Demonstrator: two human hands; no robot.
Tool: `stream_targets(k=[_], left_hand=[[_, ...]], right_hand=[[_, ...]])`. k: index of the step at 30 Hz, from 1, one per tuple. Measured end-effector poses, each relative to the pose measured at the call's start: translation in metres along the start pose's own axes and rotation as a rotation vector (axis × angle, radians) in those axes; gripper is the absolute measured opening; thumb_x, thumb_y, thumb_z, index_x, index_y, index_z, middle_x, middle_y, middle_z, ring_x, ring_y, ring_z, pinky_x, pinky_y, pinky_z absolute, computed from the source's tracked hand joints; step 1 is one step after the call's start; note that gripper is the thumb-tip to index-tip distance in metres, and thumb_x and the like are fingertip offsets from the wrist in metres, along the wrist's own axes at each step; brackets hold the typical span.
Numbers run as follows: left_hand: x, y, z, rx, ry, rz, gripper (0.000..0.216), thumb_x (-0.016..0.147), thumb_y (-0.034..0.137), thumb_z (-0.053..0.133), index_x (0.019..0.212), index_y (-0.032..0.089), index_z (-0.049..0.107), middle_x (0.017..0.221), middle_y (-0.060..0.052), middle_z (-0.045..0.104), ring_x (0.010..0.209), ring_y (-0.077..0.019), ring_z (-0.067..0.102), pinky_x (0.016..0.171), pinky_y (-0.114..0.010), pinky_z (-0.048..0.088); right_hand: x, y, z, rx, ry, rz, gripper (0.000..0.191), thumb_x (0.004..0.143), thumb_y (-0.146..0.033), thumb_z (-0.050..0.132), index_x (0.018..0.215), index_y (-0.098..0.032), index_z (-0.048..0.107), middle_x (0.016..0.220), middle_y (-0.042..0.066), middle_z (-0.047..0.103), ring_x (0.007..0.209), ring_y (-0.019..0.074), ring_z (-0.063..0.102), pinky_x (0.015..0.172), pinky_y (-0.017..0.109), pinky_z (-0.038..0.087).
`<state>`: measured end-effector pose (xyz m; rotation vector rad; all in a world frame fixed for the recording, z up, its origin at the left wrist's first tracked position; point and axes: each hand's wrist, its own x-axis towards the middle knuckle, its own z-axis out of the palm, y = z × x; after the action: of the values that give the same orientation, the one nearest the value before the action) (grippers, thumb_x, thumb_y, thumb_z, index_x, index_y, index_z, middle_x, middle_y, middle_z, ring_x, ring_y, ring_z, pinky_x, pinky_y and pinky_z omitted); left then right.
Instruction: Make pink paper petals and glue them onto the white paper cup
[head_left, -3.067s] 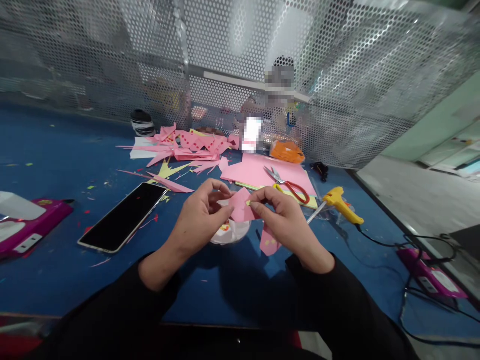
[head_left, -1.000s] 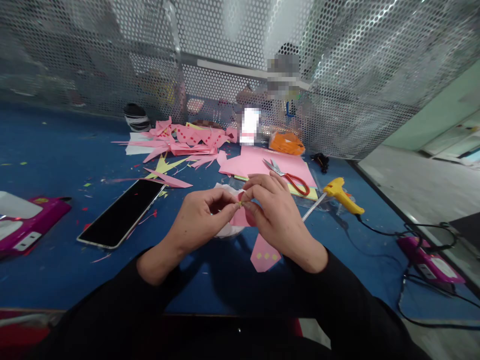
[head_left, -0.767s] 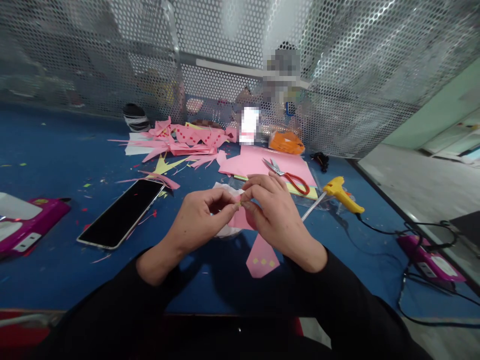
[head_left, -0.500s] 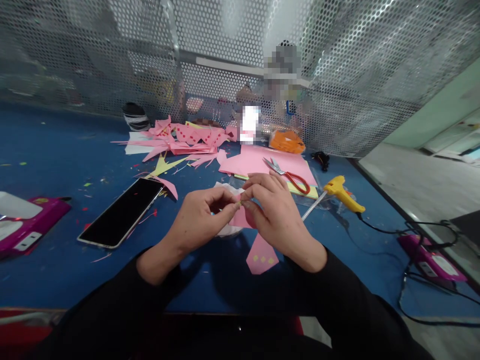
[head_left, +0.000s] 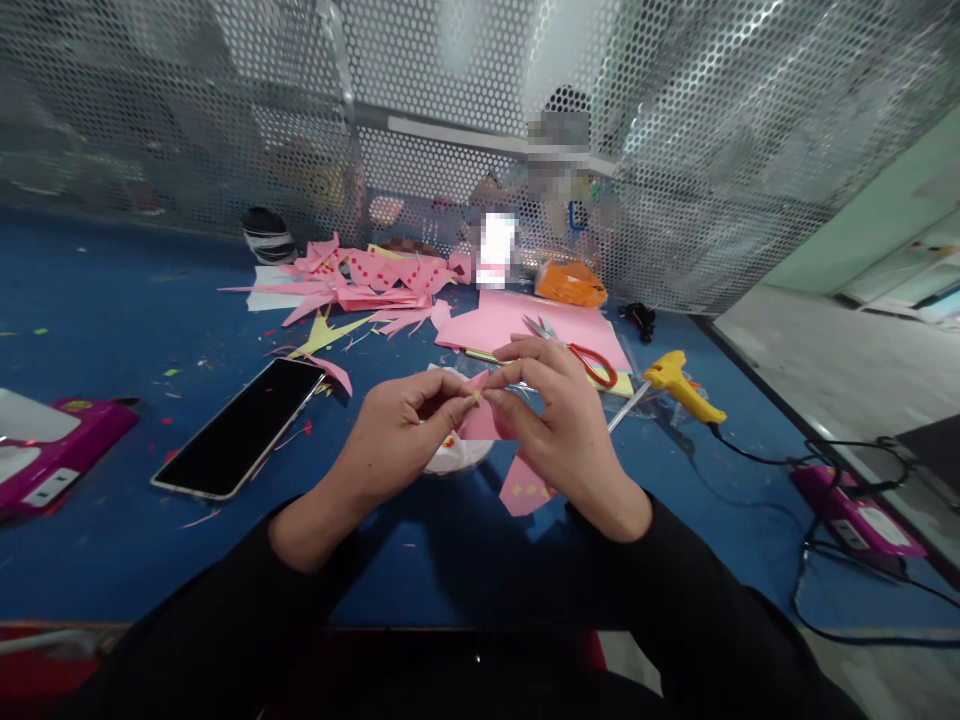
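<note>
My left hand [head_left: 405, 425] and my right hand [head_left: 553, 420] meet above the blue table, thumbs and fingers pinched together. Between the fingertips is a pink paper piece [head_left: 487, 422], with a tiny yellow paper bit [head_left: 477, 396] at the pinch. A pink flap with yellow diamonds [head_left: 526, 490] shows below my right hand; whether it joins the held piece is hidden. Beneath my hands sits a white-lined round dish [head_left: 459, 458], mostly covered, with a small red and orange spot inside.
Red-handled scissors [head_left: 592, 365] lie on pink sheets [head_left: 491, 322]. A yellow glue gun [head_left: 684, 388] is wired near a purple power box [head_left: 859, 515] on the right. Leftward are a phone [head_left: 244, 430], pink scraps [head_left: 382, 290] and another purple box [head_left: 71, 450]. Perforated metal [head_left: 450, 60] stands behind.
The pink paper's upper edge now shows above the fingertips. The diamond-marked flap has shifted up and is more covered by my right hand. Both hands keep their pinch.
</note>
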<state>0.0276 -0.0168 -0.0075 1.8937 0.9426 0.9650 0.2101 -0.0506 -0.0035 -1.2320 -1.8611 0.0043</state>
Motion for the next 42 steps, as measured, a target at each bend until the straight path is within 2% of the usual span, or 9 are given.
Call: stream_targets(k=[7,16,22,28,31,34,38,42], left_hand=[[-0.001,-0.002,0.001,0.047,0.022,0.067,0.02,0.092,0.035,0.061,0.087,0.019,0.073,0.076,0.0,0.072,0.066,-0.0132,0.06,0.062,-0.024,0.046],[-0.001,0.0,0.002,0.044,0.02,0.052,0.018,0.09,0.033,0.062,0.088,0.02,0.074,0.078,0.0,0.074,0.066,-0.0133,0.061,0.064,-0.023,0.047],[0.0,-0.002,0.002,-0.001,0.089,0.01,0.017,0.087,0.035,0.066,0.083,0.02,0.073,0.073,0.001,0.071,0.065,-0.0132,0.061,0.061,-0.023,0.047],[0.0,-0.006,0.001,-0.055,0.116,-0.017,0.017,0.087,0.034,0.066,0.083,0.019,0.072,0.075,0.0,0.072,0.067,-0.0139,0.062,0.065,-0.024,0.049],[0.0,-0.006,0.001,-0.049,0.115,-0.014,0.017,0.086,0.036,0.067,0.083,0.02,0.073,0.076,0.0,0.072,0.069,-0.0147,0.062,0.067,-0.026,0.049],[0.001,-0.006,0.001,-0.067,0.104,-0.036,0.018,0.086,0.036,0.067,0.082,0.02,0.073,0.078,-0.001,0.072,0.072,-0.0158,0.064,0.069,-0.027,0.05],[0.001,-0.005,0.002,-0.162,0.097,-0.108,0.02,0.083,0.038,0.071,0.086,0.019,0.068,0.078,-0.001,0.071,0.071,-0.0155,0.065,0.067,-0.026,0.051],[0.003,-0.005,0.002,-0.219,0.141,-0.193,0.034,0.077,0.044,0.077,0.092,0.02,0.058,0.07,0.003,0.067,0.06,-0.0141,0.062,0.056,-0.024,0.049]], right_hand=[[-0.001,0.0,0.002,-0.041,-0.017,-0.038,0.008,0.091,-0.017,0.061,0.087,-0.024,0.065,0.117,0.009,0.069,0.128,0.0282,0.056,0.106,0.052,0.042],[-0.001,-0.002,0.005,0.026,-0.043,-0.009,0.012,0.091,-0.014,0.056,0.085,-0.024,0.059,0.117,0.009,0.068,0.127,0.0266,0.056,0.106,0.05,0.042],[0.001,0.003,-0.003,0.222,-0.016,0.113,0.011,0.091,-0.017,0.058,0.082,-0.023,0.059,0.113,0.01,0.069,0.114,0.0232,0.064,0.1,0.045,0.047],[0.004,0.008,-0.007,0.381,-0.204,0.317,0.012,0.089,-0.025,0.06,0.078,-0.02,0.061,0.109,0.009,0.072,0.11,0.0237,0.066,0.094,0.041,0.048],[0.005,0.008,-0.006,0.427,-0.266,0.34,0.012,0.089,-0.027,0.059,0.079,-0.02,0.06,0.088,0.004,0.07,0.09,0.0186,0.065,0.082,0.035,0.049],[0.006,0.006,-0.005,0.42,-0.268,0.358,0.012,0.089,-0.026,0.058,0.079,-0.02,0.058,0.073,-0.002,0.06,0.069,0.0132,0.055,0.067,0.029,0.045],[0.005,0.005,-0.005,0.349,-0.237,0.306,0.011,0.089,-0.023,0.056,0.079,-0.019,0.058,0.072,-0.001,0.06,0.066,0.0126,0.052,0.063,0.028,0.041],[0.005,0.005,-0.004,0.283,-0.216,0.273,0.01,0.088,-0.021,0.056,0.079,-0.019,0.058,0.076,0.001,0.064,0.07,0.014,0.055,0.064,0.028,0.041]])
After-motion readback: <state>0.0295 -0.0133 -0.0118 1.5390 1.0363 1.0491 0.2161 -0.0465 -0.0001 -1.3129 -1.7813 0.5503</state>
